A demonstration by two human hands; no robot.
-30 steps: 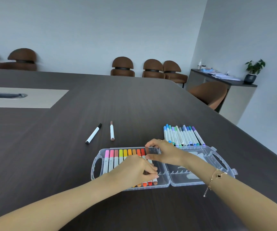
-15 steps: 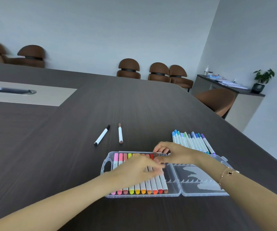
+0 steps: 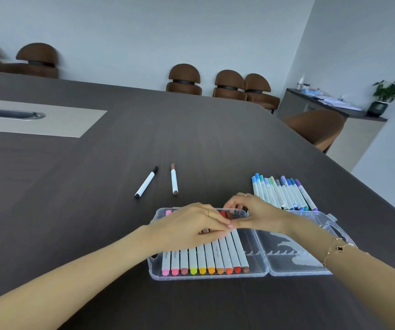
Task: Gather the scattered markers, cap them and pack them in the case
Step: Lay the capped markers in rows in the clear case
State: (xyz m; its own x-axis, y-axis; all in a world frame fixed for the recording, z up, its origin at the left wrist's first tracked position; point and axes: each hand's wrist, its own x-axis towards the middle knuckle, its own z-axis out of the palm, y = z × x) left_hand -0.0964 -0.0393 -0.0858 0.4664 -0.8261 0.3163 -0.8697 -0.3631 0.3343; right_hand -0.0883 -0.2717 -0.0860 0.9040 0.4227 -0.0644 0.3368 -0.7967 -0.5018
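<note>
Dark table [image 3: 96, 210]: left hand [image 3: 187, 228] now flat on cased markers [image 3: 206, 258]; right hand [image 3: 251, 214] pinching one.

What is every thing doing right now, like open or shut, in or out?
Marker case: open, flat on the table.
Warm-colour markers: capped, lined up in the case's left half.
Blue and purple markers: capped, out on the table.
Black marker: capped, out.
Brown marker: capped, out.
Left hand: resting on the packed markers.
Right hand: fingers curled at the case's far edge.
</note>
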